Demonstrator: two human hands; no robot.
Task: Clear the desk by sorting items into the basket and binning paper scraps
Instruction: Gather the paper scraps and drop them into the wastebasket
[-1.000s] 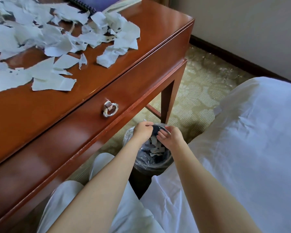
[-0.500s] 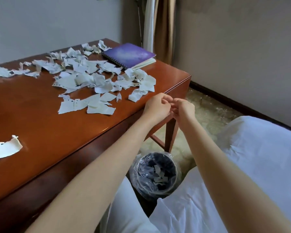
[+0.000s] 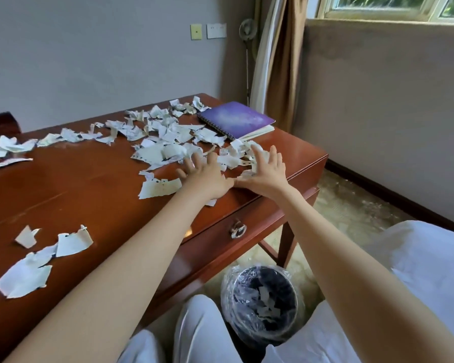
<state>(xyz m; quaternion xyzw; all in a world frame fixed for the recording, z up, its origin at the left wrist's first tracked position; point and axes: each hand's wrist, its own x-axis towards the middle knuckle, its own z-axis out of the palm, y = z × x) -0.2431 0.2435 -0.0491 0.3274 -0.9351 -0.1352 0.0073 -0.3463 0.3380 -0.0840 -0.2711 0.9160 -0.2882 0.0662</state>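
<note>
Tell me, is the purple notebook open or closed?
Closed: the purple notebook lies flat on the desk, cover over its pages.

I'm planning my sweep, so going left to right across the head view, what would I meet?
Loose scraps at front left → left hand → right hand → bed.

No readable text; marks on paper scraps (image 3: 160,153) too blurred.
</note>
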